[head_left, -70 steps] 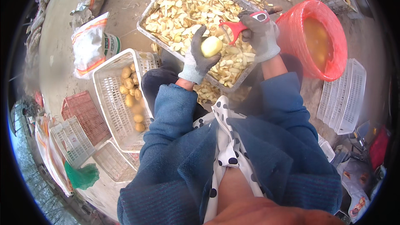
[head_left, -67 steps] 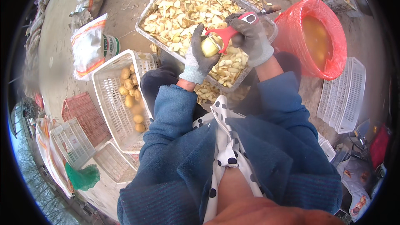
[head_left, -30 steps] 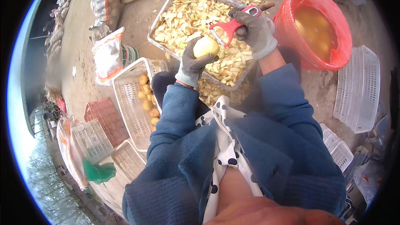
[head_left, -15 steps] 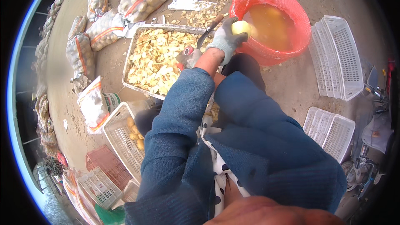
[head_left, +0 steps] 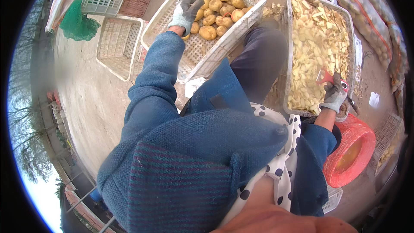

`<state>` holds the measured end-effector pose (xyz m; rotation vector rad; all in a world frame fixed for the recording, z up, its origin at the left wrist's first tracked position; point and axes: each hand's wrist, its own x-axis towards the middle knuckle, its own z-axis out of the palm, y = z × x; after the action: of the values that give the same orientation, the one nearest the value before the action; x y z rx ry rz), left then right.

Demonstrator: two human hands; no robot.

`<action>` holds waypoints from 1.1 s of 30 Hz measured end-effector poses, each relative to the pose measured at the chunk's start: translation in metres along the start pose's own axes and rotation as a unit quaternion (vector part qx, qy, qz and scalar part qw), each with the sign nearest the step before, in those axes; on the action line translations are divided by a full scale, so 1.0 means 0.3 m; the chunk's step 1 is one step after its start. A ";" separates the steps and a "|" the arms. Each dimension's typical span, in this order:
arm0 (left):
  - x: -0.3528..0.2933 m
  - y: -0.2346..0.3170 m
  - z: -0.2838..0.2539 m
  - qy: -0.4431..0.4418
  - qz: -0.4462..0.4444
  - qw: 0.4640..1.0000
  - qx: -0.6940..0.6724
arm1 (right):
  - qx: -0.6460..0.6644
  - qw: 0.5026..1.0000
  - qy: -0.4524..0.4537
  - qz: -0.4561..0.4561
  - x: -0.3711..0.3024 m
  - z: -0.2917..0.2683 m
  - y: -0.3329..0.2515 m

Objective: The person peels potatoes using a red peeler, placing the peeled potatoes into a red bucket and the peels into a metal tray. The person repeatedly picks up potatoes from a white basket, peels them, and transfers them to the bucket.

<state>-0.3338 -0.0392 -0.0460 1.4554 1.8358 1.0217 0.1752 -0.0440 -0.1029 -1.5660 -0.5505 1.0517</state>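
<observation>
My left hand (head_left: 185, 14), in a grey-and-white work glove, is inside a white plastic crate (head_left: 157, 25) at its left side. Its fingers are apart, just beside several unpeeled potatoes (head_left: 215, 15), and I see nothing in its grasp. Over on the right, my gloved right hand (head_left: 334, 96) is closed round a red peeler (head_left: 326, 77). That hand is above the near end of a shallow tray (head_left: 290, 60) heaped with potato peelings (head_left: 317, 47). A dark handle (head_left: 353, 105) sticks out beside it at the tray's corner.
A red plastic-lined tub (head_left: 362, 140) with cloudy liquid stands at the lower right. Filled mesh sacks (head_left: 364, 17) lie at the upper right. Left of the potato crate are an empty white crate (head_left: 102, 45), a stacked crate (head_left: 97, 0) and green netting (head_left: 77, 23). My knee is between crate and tray.
My view has swung left. My left hand has left the red tub, no longer holds the peeled potato, and is now in the potato crate. The peeler stays in my right hand.
</observation>
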 end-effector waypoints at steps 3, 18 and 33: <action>-0.051 -0.490 -0.209 0.106 -0.147 0.974 0.137 | -0.003 1.000 -0.001 -0.009 0.028 0.013 0.019; -0.067 -1.128 -0.026 -0.014 -0.529 0.786 0.320 | -0.193 0.972 0.133 -0.002 -0.006 0.067 0.052; -0.136 -1.112 0.157 0.104 -0.589 0.784 0.164 | -0.186 0.980 0.055 -0.054 0.017 0.183 0.043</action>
<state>-0.4622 -0.1065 -0.3529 0.0793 2.5422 0.1979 0.1289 -0.0145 -0.1163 -1.8846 -0.7802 0.8052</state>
